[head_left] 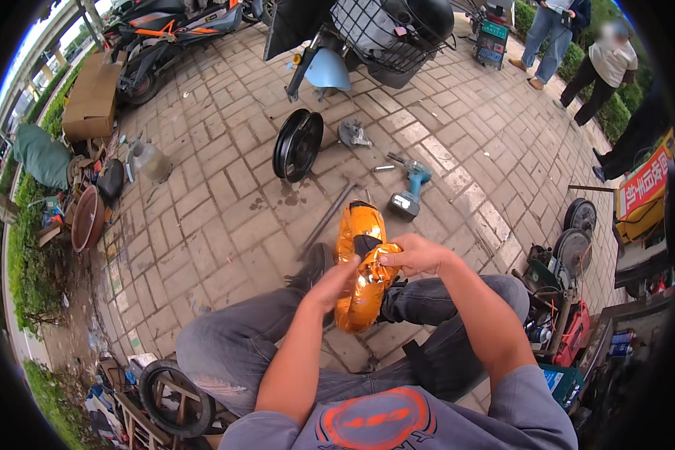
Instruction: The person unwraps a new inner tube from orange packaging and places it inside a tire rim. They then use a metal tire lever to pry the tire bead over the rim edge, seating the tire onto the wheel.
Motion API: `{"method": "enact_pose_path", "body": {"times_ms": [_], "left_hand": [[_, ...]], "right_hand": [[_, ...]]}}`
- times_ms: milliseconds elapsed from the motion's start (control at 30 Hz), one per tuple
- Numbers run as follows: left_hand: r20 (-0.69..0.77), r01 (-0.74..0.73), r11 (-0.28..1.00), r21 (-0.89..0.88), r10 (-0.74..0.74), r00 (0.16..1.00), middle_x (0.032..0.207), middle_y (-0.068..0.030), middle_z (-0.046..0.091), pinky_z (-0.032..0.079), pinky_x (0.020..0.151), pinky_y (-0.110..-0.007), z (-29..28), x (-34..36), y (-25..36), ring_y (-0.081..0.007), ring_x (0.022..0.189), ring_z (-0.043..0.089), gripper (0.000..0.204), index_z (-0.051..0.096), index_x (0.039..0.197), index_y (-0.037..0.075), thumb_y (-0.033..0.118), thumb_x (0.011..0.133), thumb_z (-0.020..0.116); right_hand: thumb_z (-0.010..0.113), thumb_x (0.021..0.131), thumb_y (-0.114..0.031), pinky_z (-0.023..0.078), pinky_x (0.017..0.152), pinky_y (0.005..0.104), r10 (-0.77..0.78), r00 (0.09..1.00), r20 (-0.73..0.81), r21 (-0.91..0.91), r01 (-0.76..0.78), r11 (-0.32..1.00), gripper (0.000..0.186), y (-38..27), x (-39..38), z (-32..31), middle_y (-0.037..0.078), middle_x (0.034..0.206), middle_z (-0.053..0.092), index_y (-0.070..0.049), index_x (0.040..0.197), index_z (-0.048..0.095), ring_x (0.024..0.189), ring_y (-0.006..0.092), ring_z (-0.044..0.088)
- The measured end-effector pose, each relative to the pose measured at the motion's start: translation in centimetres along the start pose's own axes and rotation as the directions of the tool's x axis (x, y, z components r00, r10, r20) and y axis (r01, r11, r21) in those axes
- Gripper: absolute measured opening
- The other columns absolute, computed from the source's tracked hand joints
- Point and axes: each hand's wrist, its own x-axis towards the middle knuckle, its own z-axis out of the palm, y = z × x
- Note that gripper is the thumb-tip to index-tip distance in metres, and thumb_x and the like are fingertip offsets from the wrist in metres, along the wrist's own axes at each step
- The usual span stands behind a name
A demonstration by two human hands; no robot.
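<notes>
Brick paving [225, 217] lies all around; the orange-wrapped tyre [358, 270] stands between the knees, left hand [328, 286] gripping its near side, right hand [412, 255] pinching the wrapping, cordless drill [410, 191] just beyond.

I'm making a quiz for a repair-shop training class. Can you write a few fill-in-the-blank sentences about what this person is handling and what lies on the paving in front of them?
1. Both hands, left hand and right hand, grip a ring-shaped thing wrapped in shiny ____ film.
2. On the brick paving ahead, a black ____ stands on edge.
3. The cordless power tool lying to the right of the wheel is blue-green and ____.

Missing words: orange; wheel; black
</notes>
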Motion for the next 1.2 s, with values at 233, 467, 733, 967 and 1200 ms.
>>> {"method": "enact_pose_path", "body": {"times_ms": [233, 467, 733, 967, 1200], "left_hand": [[0.009, -0.201, 0.977, -0.065, 0.202, 0.979, 0.094, -0.0097, 0.065, 0.050, 0.071, -0.029, 2.2, 0.0, 3.9, -0.0160, 0.078, 0.062, 0.051, 0.059, 0.109, -0.005, 0.043, 0.093, 0.056], [-0.216, -0.226, 0.946, -0.234, 0.176, 0.960, 0.104, -0.0136, 0.064, 0.050, 0.074, -0.032, 0.3, 6.1, 0.6, -0.0184, 0.085, 0.063, 0.056, 0.056, 0.116, -0.007, 0.043, 0.091, 0.058], [-0.366, -0.293, 0.878, 0.379, 0.433, 0.823, 0.102, -0.0176, 0.064, 0.048, 0.075, -0.033, -0.5, 9.1, 0.2, -0.0221, 0.088, 0.063, 0.041, 0.057, 0.114, -0.004, 0.030, 0.090, 0.060], [-0.556, -0.771, 0.564, 0.295, 0.758, 0.341, 0.097, -0.0119, 0.060, 0.045, 0.081, -0.032, 4.4, 3.1, 7.0, -0.0182, 0.090, 0.058, 0.027, 0.053, 0.108, -0.001, 0.024, 0.098, 0.046], [-0.224, -0.568, 0.822, 0.034, 0.560, 0.797, 0.120, -0.0106, 0.052, 0.048, 0.080, -0.030, 5.6, 2.2, 8.3, -0.0167, 0.103, 0.055, 0.047, 0.041, 0.130, 0.003, 0.039, 0.099, 0.042]], "right_hand": [[0.077, 0.068, -0.044, 0.049, 0.073, 0.0424, -0.160, 0.940, -0.300, -0.827, -0.172, 0.536, 0.061, 2.2, 2.3, -2.1, 0.023, 0.093, 0.065, 0.005, 0.099, 0.059, 0.084, 0.0380, 0.063], [0.069, 0.083, -0.014, 0.052, 0.067, 0.0329, -0.031, 0.800, -0.599, 0.400, 0.333, 0.854, 0.021, 9.9, 11.1, 2.4, 0.008, 0.084, 0.068, 0.003, 0.094, 0.065, 0.076, 0.0205, 0.066], [0.065, 0.086, -0.012, 0.050, 0.065, 0.0315, 0.050, 0.958, -0.282, 0.782, 0.199, 0.591, 0.029, 10.4, 9.7, 2.1, 0.009, 0.106, 0.063, -0.002, 0.112, 0.057, 0.084, 0.0188, 0.062], [0.070, 0.081, -0.011, 0.047, 0.071, 0.0258, -0.391, 0.557, -0.733, 0.111, 0.665, 0.738, 0.064, 4.0, 4.2, 1.0, 0.009, 0.128, 0.051, -0.004, 0.137, 0.041, 0.081, 0.0128, 0.056], [0.075, 0.073, -0.004, 0.052, 0.076, 0.0290, -0.631, 0.673, -0.385, -0.441, 0.467, 0.767, 0.053, -0.4, 1.7, 1.4, 0.011, 0.103, 0.066, -0.004, 0.123, 0.058, 0.086, 0.0145, 0.064]]}}
